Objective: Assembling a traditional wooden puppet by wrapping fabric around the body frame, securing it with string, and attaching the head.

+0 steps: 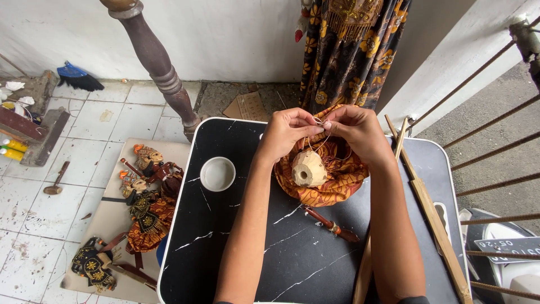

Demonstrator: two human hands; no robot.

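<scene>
Resting on the black marbled desk [292, 247], a white bowl [217, 173] looks empty. Beside it, orange batik cloth [337, 180] cradles a carved wooden puppet body [307, 168]. Above these, the left hand [287, 132] and right hand [354, 129] meet, fingertips pinched tight on thin string [320, 121].

left hand [286, 135]: fingers pinched | right hand [354, 130]: fingers pinched | fingertips meeting, forearms extended forward
</scene>
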